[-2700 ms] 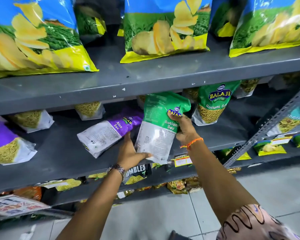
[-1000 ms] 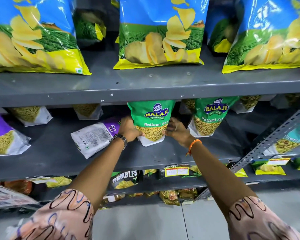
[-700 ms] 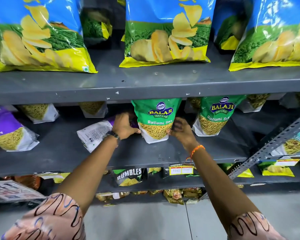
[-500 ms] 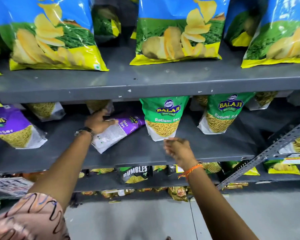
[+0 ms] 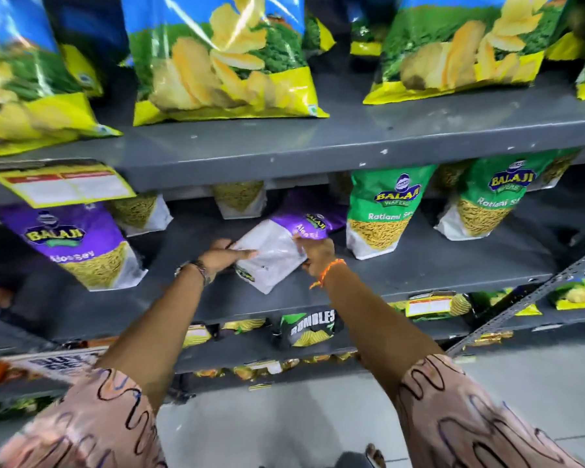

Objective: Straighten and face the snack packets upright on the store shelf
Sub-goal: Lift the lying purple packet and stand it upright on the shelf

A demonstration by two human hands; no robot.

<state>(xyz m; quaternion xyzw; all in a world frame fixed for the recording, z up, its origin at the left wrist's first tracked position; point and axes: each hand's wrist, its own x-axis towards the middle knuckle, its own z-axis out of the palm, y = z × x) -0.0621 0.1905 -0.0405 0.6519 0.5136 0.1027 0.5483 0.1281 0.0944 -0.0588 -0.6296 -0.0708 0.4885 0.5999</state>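
Note:
A purple and white Aloo Sev packet [image 5: 277, 251] lies tilted on the grey middle shelf [image 5: 419, 268], its white back side up. My left hand [image 5: 223, 256] grips its left edge and my right hand [image 5: 314, 253] grips its right side. Just to the right, a green Ratlami Sev packet [image 5: 382, 211] stands upright, facing front. A second green packet [image 5: 487, 197] stands further right. At the left an upright purple Aloo Sev packet [image 5: 81, 244] faces front.
Large blue and yellow chip bags [image 5: 223, 59] line the upper shelf [image 5: 318, 140]. More sev packets [image 5: 238, 197] stand at the back of the middle shelf. A Rumbles bag [image 5: 309, 327] and others fill the lower shelves. A slanted metal brace [image 5: 527, 298] crosses at right.
The green packet was set upright and both hands left it. My left hand moved to the fallen purple packet, then my right hand joined it; both now hold that packet.

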